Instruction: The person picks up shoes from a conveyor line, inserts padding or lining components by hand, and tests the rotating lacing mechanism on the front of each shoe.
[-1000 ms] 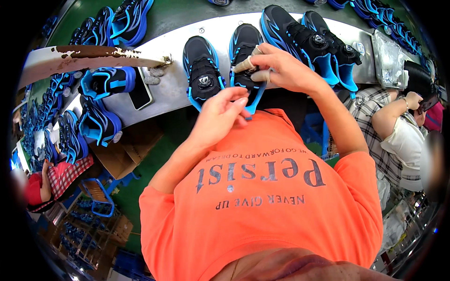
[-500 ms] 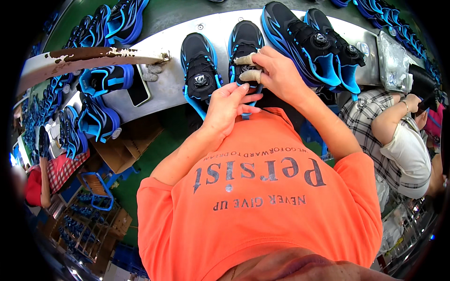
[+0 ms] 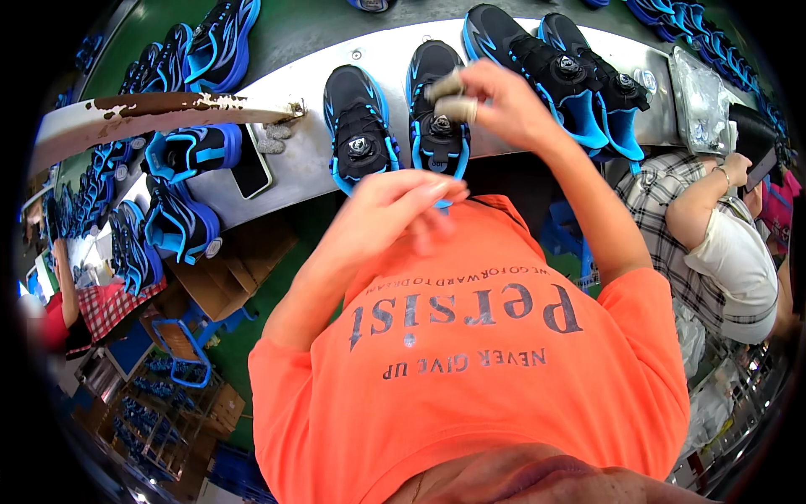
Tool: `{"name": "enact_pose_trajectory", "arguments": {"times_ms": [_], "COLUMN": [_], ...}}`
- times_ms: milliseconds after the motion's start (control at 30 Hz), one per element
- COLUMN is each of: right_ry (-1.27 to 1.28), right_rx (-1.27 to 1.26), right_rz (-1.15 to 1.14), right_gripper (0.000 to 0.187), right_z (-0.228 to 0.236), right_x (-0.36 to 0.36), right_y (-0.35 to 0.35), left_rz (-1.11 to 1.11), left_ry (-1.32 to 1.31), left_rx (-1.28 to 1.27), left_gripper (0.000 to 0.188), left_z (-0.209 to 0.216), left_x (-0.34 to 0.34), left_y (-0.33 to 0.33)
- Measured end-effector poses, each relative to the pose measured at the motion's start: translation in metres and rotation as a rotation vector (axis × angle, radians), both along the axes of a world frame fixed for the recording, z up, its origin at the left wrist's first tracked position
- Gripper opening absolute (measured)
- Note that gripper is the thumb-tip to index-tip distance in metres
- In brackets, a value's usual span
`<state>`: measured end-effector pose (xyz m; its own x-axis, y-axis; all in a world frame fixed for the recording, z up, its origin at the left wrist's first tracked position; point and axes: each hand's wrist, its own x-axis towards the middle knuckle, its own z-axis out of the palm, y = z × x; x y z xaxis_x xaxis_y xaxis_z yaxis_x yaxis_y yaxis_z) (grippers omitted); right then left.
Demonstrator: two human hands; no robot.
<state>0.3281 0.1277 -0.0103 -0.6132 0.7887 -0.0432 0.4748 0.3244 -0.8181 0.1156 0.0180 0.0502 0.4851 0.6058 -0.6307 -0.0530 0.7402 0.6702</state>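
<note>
Two black-and-blue sneakers with dial closures stand side by side on the metal bench in front of me, toes pointing away: a left shoe (image 3: 356, 109) and a right shoe (image 3: 433, 71). Above the laces and dial of the right shoe hovers my right hand (image 3: 504, 105). Pale finger cots cover two of its fingers, which are apart with nothing visible between them. My left hand (image 3: 390, 214) is close to my chest, just below the heels of the pair; motion blurs its fingers, and I cannot see anything in it.
Another sneaker pair (image 3: 546, 63) stands to the right, beside a clear plastic tray (image 3: 703, 105). At left are a worn metal bar (image 3: 168, 109), a phone (image 3: 250, 168), grey lumps (image 3: 273, 139) and more sneakers (image 3: 180, 223). A co-worker (image 3: 705, 235) sits at right.
Both hands have come off the right shoe's dial area. My left hand has drawn back toward my chest; my right has lifted up and slightly right, uncovering the dial and heel.
</note>
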Motion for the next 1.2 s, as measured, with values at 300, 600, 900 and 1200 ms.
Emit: {"name": "enact_pose_trajectory", "arguments": {"times_ms": [300,600,900,1200], "right_ry": [-0.032,-0.179,-0.12,-0.106], "right_rx": [0.069,-0.001,0.031,0.033], "right_rz": [0.169,0.368,0.37,0.345], "right_gripper": [0.052,0.052,0.048,0.049], "right_z": [-0.059,-0.068,-0.072,-0.079], "right_x": [-0.107,-0.14,-0.138,-0.14], "right_y": [0.053,0.058,0.061,0.061], "left_rz": [0.106,0.102,0.044,0.07], "left_ry": [0.4,0.473,0.417,0.514], "left_rx": [0.683,0.752,0.802,0.802], "left_gripper": [0.032,0.03,0.035,0.04], "left_z": [-0.049,-0.049,-0.052,-0.044], "left_x": [-0.044,-0.052,-0.057,-0.053], "left_y": [0.007,0.016,0.013,0.012]}}
